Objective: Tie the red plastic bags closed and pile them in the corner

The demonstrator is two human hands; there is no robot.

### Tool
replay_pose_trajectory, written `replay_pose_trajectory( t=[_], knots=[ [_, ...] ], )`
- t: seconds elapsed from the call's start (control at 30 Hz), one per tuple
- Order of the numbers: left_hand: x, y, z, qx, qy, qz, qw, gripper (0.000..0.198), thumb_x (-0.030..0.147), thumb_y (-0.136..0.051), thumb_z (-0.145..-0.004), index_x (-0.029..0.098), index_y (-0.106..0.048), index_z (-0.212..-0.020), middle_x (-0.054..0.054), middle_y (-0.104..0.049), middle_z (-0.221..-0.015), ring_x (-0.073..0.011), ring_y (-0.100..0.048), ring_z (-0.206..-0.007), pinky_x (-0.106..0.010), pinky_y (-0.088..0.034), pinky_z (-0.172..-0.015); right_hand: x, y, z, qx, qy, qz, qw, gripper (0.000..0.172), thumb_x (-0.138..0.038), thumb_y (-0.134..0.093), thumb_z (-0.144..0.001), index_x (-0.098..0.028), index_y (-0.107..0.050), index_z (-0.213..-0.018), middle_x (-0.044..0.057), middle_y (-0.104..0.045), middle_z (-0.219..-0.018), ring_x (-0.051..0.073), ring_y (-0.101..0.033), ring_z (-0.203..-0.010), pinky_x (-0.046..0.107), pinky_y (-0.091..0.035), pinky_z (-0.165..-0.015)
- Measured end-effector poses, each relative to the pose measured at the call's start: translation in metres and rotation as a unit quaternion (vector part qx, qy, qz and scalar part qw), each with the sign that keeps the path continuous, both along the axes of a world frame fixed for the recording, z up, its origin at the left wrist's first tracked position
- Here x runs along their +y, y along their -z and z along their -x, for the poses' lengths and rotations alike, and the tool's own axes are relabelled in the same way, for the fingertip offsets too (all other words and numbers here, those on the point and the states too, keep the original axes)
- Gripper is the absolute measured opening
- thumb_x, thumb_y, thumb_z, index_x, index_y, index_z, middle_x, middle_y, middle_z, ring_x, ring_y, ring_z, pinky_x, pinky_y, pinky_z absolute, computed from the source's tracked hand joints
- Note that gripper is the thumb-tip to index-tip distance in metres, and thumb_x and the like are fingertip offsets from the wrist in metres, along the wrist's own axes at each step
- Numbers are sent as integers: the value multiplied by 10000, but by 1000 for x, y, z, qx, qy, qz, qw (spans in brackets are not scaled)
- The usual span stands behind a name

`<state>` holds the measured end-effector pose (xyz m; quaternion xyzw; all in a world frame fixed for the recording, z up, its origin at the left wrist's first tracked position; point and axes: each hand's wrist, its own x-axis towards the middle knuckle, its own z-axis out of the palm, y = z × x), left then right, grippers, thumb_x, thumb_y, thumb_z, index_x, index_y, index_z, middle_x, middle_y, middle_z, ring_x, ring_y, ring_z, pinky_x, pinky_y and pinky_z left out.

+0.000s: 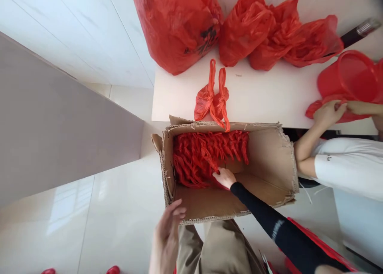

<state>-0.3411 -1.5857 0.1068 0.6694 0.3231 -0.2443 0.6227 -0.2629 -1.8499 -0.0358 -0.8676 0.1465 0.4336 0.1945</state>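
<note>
Inside an open cardboard box (269, 162), several knotted red plastic bags (191, 158) lie packed in rows against the far and left walls. My right hand (226, 178), its arm in a black sleeve, reaches into the box with fingers closed on a red plastic bag (212, 164) at the front of the rows. Over the box's near left corner, my left hand (171, 226) is held with its fingers apart and nothing in it. On the table beyond the far wall, a tied red bag (214, 100) stands alone, one loop hanging over the box edge.
Larger filled red bags (182, 26) line the back of the white table (254, 90). At right, a co-worker's hands (329, 114) handle red plastic beside a red bucket (350, 76). The co-worker's elbow is close to the box's right wall. A grey panel (68, 122) stands at left.
</note>
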Motion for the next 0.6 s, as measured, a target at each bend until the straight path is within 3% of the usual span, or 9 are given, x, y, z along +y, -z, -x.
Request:
replay_pose_trajectory(
  t=[0.1,0.17,0.23,0.3,0.37,0.43,0.5,0.6],
  knots=[
    [-54,13,-33,-7,19,16,1000,562,644,-627,-827,154,-715,-1087,-114,-750,-947,-259,-704,-869,-362,-566,-798,25,-52,13,-74,0,-84,994,235,-332,-503,-1017,-148,-647,-1042,81,-701,-1003,220,-674,-983,409,-516,-917],
    [-75,23,-43,-7,15,4,1000,492,584,-655,-833,153,-706,-1066,-100,-740,-941,-257,-691,-890,-355,-548,-807,45,-85,23,-112,-2,-155,982,212,-287,-480,-1006,-156,-635,-1067,101,-703,-1029,228,-665,-1013,375,-493,-930],
    [-81,28,-49,-14,-9,-29,999,430,532,-643,-861,155,-673,-1067,-73,-718,-926,-239,-667,-877,-340,-526,-807,58,-107,28,-126,-12,-238,963,210,-270,-615,-922,-196,-634,-1118,73,-701,-1113,210,-655,-1055,319,-490,-937],
    [-74,26,-51,-23,-42,-74,996,397,512,-589,-902,161,-637,-1081,-56,-696,-941,-221,-636,-870,-323,-503,-801,57,-110,25,-117,-9,-292,949,217,-291,-643,-913,-237,-648,-1123,22,-713,-1105,169,-674,-1013,262,-515,-886],
    [-63,16,-52,-28,-60,-105,992,398,522,-556,-921,167,-624,-1086,-46,-686,-948,-208,-611,-854,-298,-489,-763,46,-92,13,-94,16,-287,953,203,-305,-499,-1011,-224,-653,-1115,8,-730,-997,136,-696,-913,248,-539,-822],
    [-53,2,-51,-24,-65,-111,991,417,551,-587,-902,168,-635,-1057,-29,-674,-888,-196,-591,-809,-269,-482,-703,31,-55,-3,-64,48,-227,971,277,-270,-391,-1059,-171,-642,-1123,28,-721,-929,142,-697,-873,298,-558,-823],
    [-48,-11,-49,-9,-81,-105,991,436,575,-633,-870,171,-651,-1032,-13,-659,-839,-190,-587,-799,-244,-484,-676,23,-12,-20,-22,57,-156,986,222,-327,-570,-1001,-151,-649,-1110,56,-702,-1039,184,-685,-933,390,-570,-857],
    [-47,-22,-47,31,-109,-100,988,476,586,-690,-825,182,-667,-1075,-12,-675,-859,-202,-610,-873,-227,-503,-711,24,38,-33,28,50,-76,995,302,-357,-646,-958,-169,-631,-1194,84,-652,-1207,219,-660,-1031,436,-570,-890]
  ],
)
